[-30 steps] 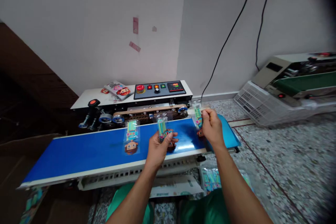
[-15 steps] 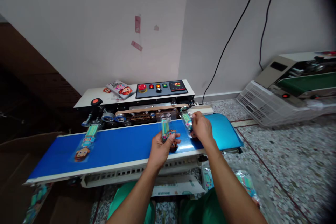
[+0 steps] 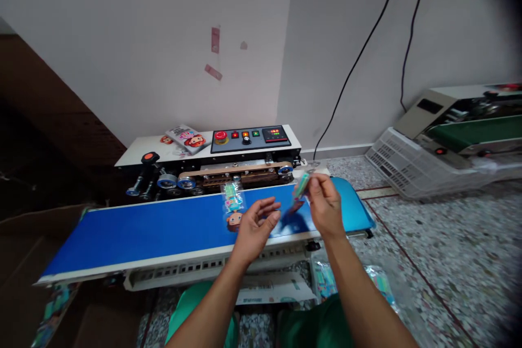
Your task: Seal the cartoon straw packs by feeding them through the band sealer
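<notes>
My right hand (image 3: 326,204) pinches a small clear plastic packet (image 3: 302,186) with green sticks inside, tilted and held above the right part of the blue conveyor belt (image 3: 171,228). To its left, my left hand (image 3: 256,228) hovers over the belt with its fingers apart and nothing in them. A second packet (image 3: 233,204), with green sticks and a cartoon face at its lower end, lies on the belt just left of that hand. Its upper edge is at the band sealing machine's rollers and brown belt (image 3: 236,169).
Behind the conveyor stands the control panel (image 3: 250,138) with a red stop button. More packets (image 3: 326,277) lie in a clear bag on the floor. A cardboard box (image 3: 24,239) is at the left; a white crate (image 3: 402,163) carries another machine at the right.
My left hand has let go of its packet, which now lies farther left on the belt. My right hand has lifted its packet slightly right. The packet at the far left has left the belt.
</notes>
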A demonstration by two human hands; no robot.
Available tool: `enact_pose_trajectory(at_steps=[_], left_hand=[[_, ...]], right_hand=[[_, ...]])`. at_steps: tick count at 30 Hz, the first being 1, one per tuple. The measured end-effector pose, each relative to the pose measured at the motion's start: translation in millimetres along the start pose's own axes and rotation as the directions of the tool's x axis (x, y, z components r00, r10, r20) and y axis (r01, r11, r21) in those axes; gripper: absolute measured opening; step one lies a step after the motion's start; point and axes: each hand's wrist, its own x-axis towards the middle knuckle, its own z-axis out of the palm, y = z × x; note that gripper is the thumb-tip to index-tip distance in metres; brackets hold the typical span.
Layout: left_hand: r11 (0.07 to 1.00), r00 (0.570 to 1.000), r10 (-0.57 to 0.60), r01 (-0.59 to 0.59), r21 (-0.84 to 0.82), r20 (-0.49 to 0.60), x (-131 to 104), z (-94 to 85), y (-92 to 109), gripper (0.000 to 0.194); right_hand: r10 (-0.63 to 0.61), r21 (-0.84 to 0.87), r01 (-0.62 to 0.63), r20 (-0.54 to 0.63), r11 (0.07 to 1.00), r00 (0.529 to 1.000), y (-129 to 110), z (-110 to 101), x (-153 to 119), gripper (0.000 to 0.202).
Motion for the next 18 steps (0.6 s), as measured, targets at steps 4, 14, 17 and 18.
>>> enact_pose_trajectory(at_steps=[4, 14, 17, 18], left_hand=[[0.999, 0.999, -0.042, 0.042, 0.02, 0.007, -0.5, 0.4, 0.6, 0.041], [0.998, 0.998, -0.054, 0.053, 0.026, 0.017, -0.9, 0.5, 1.0, 0.038], [0.999, 0.999, -0.051, 0.051, 0.018, 0.007, -1.7, -1.4, 1.8, 0.037], [0.999, 0.999, -0.049, 0.049, 0.015, 0.009, -2.1, -1.9, 1.9, 0.038]], right_hand=[[-0.015, -0.511, -0.028, -0.081, 0.859, 0.997, 19.9, -32.1, 21.4, 0.029], [0.193, -0.928, -0.189, -0.131, 0.322, 0.972, 35.9, -18.2, 38.6, 0.035], [0.161, -0.892, -0.1, -0.031, 0.441, 0.987, 39.6, -7.8, 39.9, 0.035], [0.114, -0.86, -0.049, 0.011, 0.508, 0.993, 40.7, -5.2, 40.3, 0.035]])
